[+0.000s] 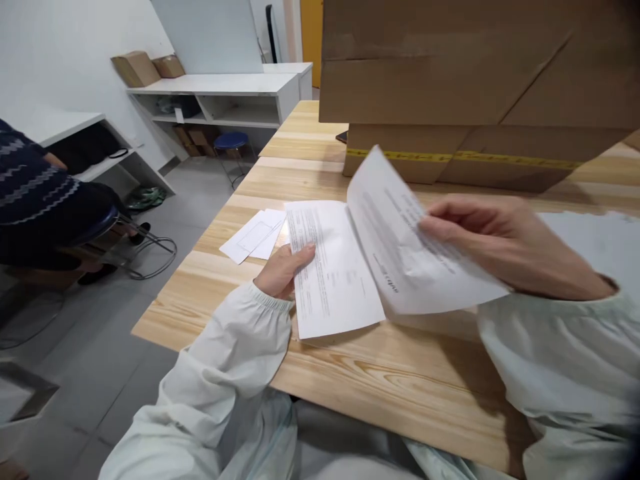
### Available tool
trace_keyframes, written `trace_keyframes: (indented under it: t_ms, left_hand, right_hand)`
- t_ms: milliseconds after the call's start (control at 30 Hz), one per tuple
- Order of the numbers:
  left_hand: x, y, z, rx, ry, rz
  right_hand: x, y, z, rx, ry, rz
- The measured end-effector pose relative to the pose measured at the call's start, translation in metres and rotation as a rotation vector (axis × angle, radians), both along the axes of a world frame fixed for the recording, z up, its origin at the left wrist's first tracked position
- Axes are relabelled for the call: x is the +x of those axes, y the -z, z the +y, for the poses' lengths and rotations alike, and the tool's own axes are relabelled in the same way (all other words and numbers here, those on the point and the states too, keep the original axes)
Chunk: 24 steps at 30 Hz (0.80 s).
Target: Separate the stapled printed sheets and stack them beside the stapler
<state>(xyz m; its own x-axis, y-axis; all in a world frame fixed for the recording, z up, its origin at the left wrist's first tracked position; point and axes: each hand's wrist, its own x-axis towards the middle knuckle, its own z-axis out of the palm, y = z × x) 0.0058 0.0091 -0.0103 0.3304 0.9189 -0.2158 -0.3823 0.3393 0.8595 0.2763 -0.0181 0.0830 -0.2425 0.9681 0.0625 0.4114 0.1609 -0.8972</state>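
A printed paper booklet (333,280) is spread open above the wooden table (210,300). My left hand (283,270) grips its left edge, thumb lying on the printed page and fingers underneath. With thumb and fingers pinched, my right hand (505,243) holds the right-hand leaf, which is lifted and bent upward. Small print covers the left page; larger lines of text show on the raised leaf. Beyond my left hand, a few white printed cards or slips (253,237) lie on the table, partly overlapping.
Large cardboard boxes (450,67) are stacked at the back right, the lower one with yellow tape. A white sheet (595,243) lies by my right arm. At far left a person (35,180) sits on a stool. White shelving (215,83) and a blue stool (231,141) stand behind.
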Motion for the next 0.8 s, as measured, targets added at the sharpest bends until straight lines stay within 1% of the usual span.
trace_keyframes:
  t_ms: [67,133,200,233,300,367,433,500,600,700,800]
  left_hand:
    - [-0.001,0.000,-0.001,0.022,-0.005,0.084]
    - [-0.001,0.000,-0.002,0.037,-0.013,0.146]
    - [0.000,-0.001,-0.003,0.034,-0.016,0.183]
    - [0.000,-0.001,-0.003,0.033,-0.026,0.192]
    - [0.001,-0.002,-0.002,0.040,-0.070,0.206]
    - [0.001,-0.002,0.000,0.053,-0.123,0.222]
    - [0.001,-0.001,0.003,0.064,-0.170,0.235]
    - [0.001,0.000,0.005,0.079,-0.199,0.245]
    - [-0.001,0.001,0.006,0.100,-0.201,0.280]
    - [-0.001,-0.002,0.005,0.092,-0.158,0.339]
    - [-0.001,-0.004,0.003,0.064,-0.117,0.348]
  right_hand:
    - [0.033,-0.003,-0.006,-0.055,0.122,-0.055]
    - [0.060,-0.003,-0.010,-0.123,0.167,-0.127]
    - [0.078,-0.002,-0.010,-0.149,0.191,-0.190]
    - [0.083,0.000,-0.010,-0.125,0.220,-0.222]
    - [0.085,0.003,-0.007,-0.013,0.317,-0.287]
    - [0.081,0.005,-0.005,0.115,0.413,-0.325]
    - [0.074,0.007,-0.002,0.212,0.491,-0.311]
    - [0.069,0.007,-0.002,0.271,0.554,-0.263]
    - [0.067,0.004,-0.003,0.283,0.612,-0.190]
    - [0.072,-0.001,-0.006,0.242,0.626,-0.138]
    - [0.081,-0.007,-0.008,0.195,0.667,-0.132]
